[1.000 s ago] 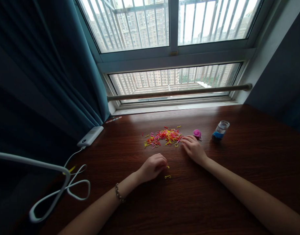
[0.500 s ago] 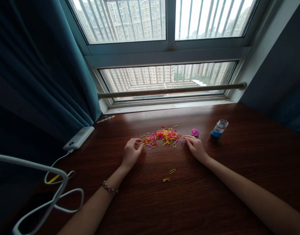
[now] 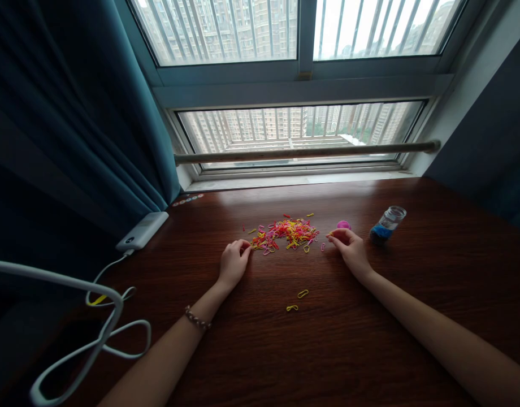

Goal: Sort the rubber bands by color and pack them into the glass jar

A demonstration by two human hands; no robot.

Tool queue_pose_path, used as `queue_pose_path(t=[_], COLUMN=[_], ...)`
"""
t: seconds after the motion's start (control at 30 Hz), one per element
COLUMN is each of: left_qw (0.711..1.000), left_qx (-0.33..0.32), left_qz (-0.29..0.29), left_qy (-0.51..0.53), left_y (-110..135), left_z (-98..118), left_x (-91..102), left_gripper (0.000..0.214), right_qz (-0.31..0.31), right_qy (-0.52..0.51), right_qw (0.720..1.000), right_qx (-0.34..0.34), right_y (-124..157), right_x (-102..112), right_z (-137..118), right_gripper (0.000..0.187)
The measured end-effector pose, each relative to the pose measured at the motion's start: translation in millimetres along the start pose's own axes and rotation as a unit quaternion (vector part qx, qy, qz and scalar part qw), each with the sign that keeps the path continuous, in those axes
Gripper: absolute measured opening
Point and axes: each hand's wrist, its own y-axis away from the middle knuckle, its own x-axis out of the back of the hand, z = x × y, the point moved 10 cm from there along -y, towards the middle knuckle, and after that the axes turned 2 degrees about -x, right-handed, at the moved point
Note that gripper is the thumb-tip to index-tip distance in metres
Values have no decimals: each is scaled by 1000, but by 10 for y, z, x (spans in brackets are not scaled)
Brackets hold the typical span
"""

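A loose pile of small rubber bands (image 3: 291, 233) in red, pink, yellow and orange lies on the brown wooden table. My left hand (image 3: 234, 264) is at the pile's left edge, thumb and index finger pinched at a yellow rubber band there. To the right of the pile, my right hand (image 3: 351, 253) hovers just over the table with thumb and fingertips closed on a tiny yellowish piece, apparently a rubber band. Behind its fingers a round pink object (image 3: 343, 224) is partly hidden. Two yellow bands (image 3: 303, 294) lie apart, nearer to me.
A glass jar (image 3: 387, 225) with a blue band around it leans at the right. On the left are a white power strip (image 3: 142, 230), its looping white cable (image 3: 94, 285) and a blue curtain (image 3: 150, 141). A window with a rail (image 3: 306, 152) borders the table's far side.
My right hand has drawn away from the pile to the right, fingertips pinched. My left thumb and index finger have closed together at the pile's left edge. The view has shifted slightly.
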Motion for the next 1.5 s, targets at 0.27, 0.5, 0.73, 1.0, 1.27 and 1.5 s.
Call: queue_pose_path(t=[0.27,0.5,0.73,1.0,1.27,1.5], left_qw=[996,991,925,997,983,992], left_qx=[22,-39,-310,-51,83,-105], left_qz=[41,30,-158,57,-15,-50], left_qy=[72,121,156,-7,-163,57], left_y=[22,86,558,220,149,247], left_z=[-70,246,1229,494,2,621], left_x=[47,109,-50,170,12,-62], left_gripper=[20,23,20,11,8,11], right_qz=[-60,-148,-326,-237,-236,-398], right_qy=[67,185,220,384,252,163], right_qw=[994,946,853,842,887,858], right_qx=[54,222,343,296,307,281], right_y=[144,540,971,632,728,1017], right_x=[-183,-525,-947,-882,-796,-964], right_z=[-253,-706,-907,-461,-742,-829], right_gripper=[27,20,22,33,21,25])
